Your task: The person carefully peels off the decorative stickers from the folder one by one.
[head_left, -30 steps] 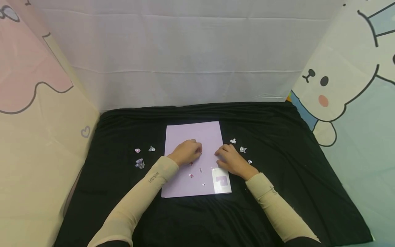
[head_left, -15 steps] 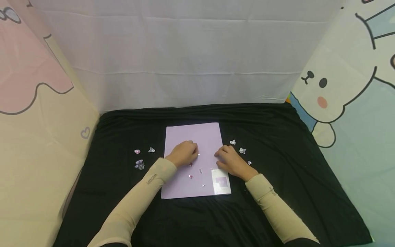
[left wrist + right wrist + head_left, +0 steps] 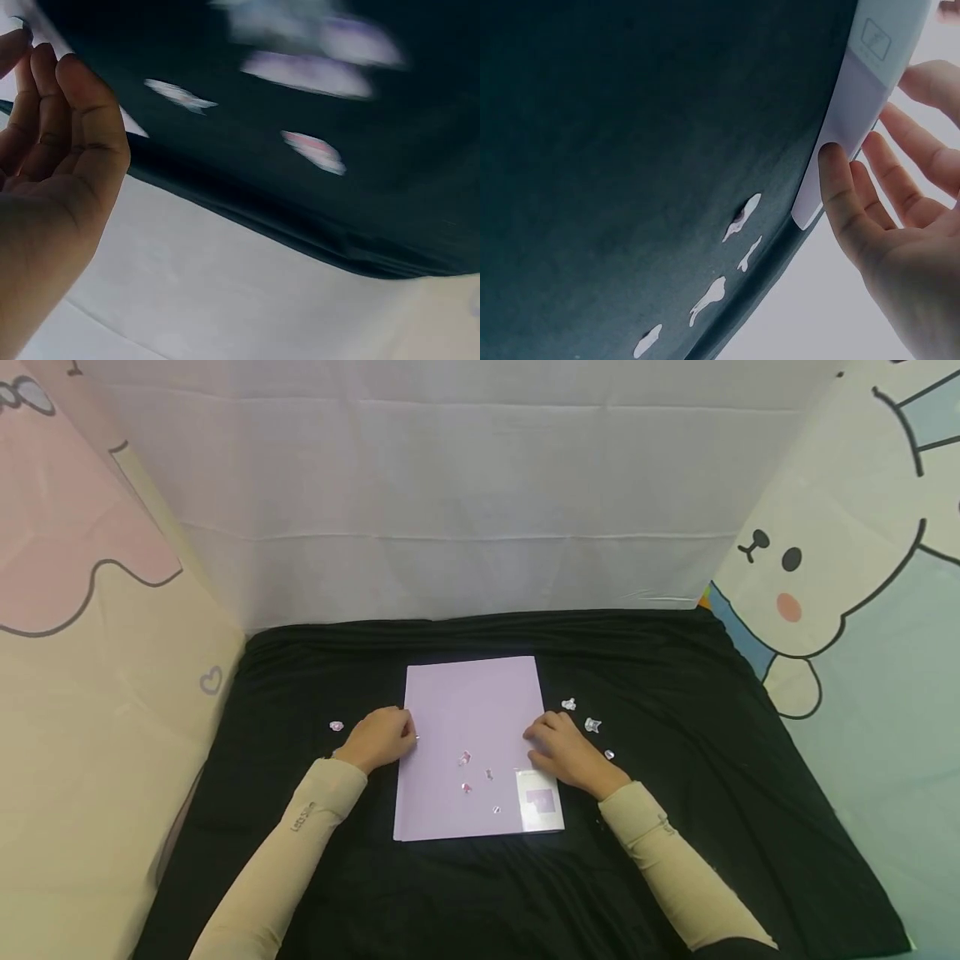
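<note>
A lilac folder (image 3: 472,702) lies on the black cloth, with a white label (image 3: 539,802) at its lower right corner. Several small shiny stickers (image 3: 464,758) are scattered over its lower half. At the folder's left edge, my left hand (image 3: 378,737) pinches a tiny shiny sticker-like piece (image 3: 25,28) between thumb and fingertips; its exact kind cannot be made out. My right hand (image 3: 566,750) rests its relaxed fingers on the folder's right edge. In the right wrist view its fingertips (image 3: 831,154) lie along that edge.
A pink sticker (image 3: 337,726) lies on the cloth (image 3: 465,902) to the left. Nearby, a silver one (image 3: 180,96) and a larger lilac one (image 3: 307,75) are hidden by the left arm in the head view. Several silver stickers (image 3: 592,725) lie right of the folder.
My left hand has moved left, from the folder's middle to its left edge, carrying the tiny piece and uncovering a pink sticker on the folder. My right hand has stayed in place.
</note>
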Available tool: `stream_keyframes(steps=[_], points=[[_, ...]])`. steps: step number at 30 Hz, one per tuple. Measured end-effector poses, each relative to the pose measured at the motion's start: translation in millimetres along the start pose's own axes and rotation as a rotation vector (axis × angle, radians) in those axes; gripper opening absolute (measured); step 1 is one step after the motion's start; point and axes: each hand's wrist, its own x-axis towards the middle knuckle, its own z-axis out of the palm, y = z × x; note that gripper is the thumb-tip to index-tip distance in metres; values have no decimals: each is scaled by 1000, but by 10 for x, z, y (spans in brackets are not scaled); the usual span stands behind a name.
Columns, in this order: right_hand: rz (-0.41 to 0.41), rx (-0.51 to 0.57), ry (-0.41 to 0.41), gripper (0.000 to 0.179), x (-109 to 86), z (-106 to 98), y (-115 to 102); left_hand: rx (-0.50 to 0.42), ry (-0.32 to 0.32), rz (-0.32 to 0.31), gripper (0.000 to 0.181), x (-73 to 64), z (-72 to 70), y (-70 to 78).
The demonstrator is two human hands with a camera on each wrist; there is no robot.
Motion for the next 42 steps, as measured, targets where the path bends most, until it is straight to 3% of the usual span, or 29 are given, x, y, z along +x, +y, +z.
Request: stream_keyframes(steps=[4, 9, 19, 32, 42], points=[[8, 4, -4, 27, -5, -16, 1, -23, -7, -60, 9, -186, -94, -197], [17, 4, -1, 26, -11, -35, -11, -15, -4, -122, 14, -336, -178, -342], [35, 15, -17, 27, -16, -41, -35, 9, 0, -177, 9, -449, -278, -430], [24, 10, -10, 26, -13, -27, -27, 5, 37, -138, 8, -442, -222, -424], [48, 14, -24, 27, 3, -17, -34, -22, 51, -44, 11, -253, -23, -72]])
